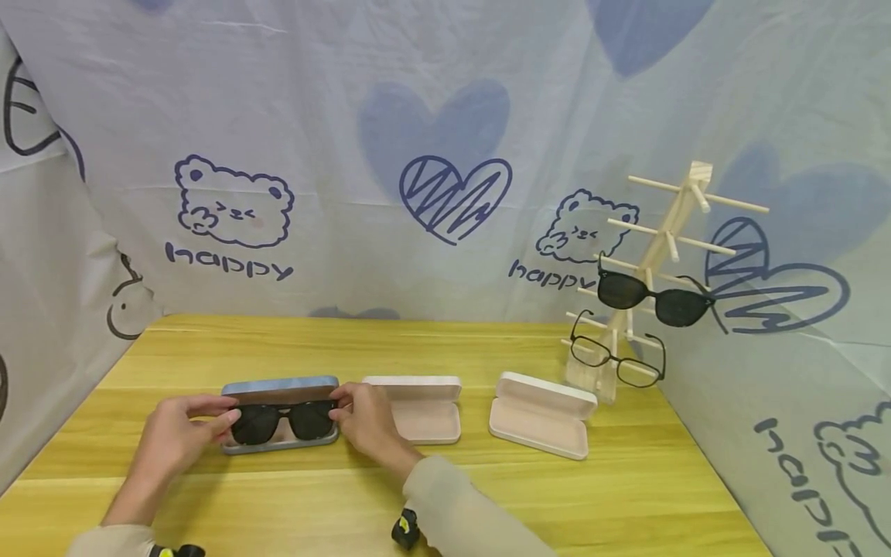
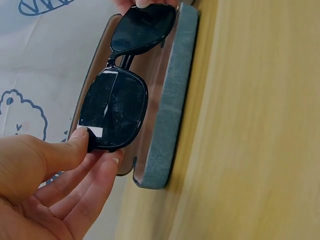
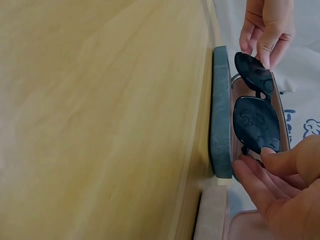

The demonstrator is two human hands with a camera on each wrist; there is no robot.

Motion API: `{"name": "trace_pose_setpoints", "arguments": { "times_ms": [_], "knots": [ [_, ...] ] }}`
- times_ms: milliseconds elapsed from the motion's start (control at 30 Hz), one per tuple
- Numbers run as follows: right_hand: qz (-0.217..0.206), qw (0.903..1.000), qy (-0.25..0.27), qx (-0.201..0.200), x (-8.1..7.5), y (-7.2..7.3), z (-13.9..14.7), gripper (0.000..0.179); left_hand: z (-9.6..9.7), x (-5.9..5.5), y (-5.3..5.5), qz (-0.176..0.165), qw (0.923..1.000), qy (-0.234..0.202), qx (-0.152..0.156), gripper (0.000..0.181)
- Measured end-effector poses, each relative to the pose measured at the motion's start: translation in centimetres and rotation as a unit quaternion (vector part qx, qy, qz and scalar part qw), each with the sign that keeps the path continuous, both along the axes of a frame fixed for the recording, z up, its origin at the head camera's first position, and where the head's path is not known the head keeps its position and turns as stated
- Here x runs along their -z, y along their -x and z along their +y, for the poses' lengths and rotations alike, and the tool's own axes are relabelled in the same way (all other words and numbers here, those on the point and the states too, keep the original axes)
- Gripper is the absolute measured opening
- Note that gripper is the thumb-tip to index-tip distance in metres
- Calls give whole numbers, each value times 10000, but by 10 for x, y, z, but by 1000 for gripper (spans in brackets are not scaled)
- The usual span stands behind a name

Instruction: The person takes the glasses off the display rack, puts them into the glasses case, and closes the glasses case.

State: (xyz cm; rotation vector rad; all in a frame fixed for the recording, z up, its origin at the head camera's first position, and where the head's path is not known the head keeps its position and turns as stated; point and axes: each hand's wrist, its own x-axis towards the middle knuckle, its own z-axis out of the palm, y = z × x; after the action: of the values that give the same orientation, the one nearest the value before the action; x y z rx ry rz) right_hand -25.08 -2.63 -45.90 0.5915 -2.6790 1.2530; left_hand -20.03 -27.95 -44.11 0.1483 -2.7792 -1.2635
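Note:
Black sunglasses with dark lenses are held at both ends over an open blue glasses case with a brown-pink lining. My left hand pinches the left end of the frame between thumb and fingers, as the left wrist view shows near the lens. At the other end, my right hand pinches the frame's right corner, its thumb on the front and fingers behind. In the right wrist view the sunglasses overlap the case's inside, and the case's outer wall looks blue-grey.
Right of the blue case stands an open white case with pink lining, partly behind my right hand. Another open white case sits farther right, angled. A wooden rack at the back right bears sunglasses and clear-lensed glasses.

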Motion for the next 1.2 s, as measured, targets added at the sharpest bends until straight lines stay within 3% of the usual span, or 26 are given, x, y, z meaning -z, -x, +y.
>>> {"name": "trace_pose_setpoints", "arguments": {
  "times_ms": [500,1200],
  "knots": [
    [93,9986,-364,364,4,-2,-8,13,4,13,5,105,9991,312,-250,36],
    [525,9951,-717,433,8,-1,-13,15,2,22,8,419,9965,466,-548,31]
  ]
}}
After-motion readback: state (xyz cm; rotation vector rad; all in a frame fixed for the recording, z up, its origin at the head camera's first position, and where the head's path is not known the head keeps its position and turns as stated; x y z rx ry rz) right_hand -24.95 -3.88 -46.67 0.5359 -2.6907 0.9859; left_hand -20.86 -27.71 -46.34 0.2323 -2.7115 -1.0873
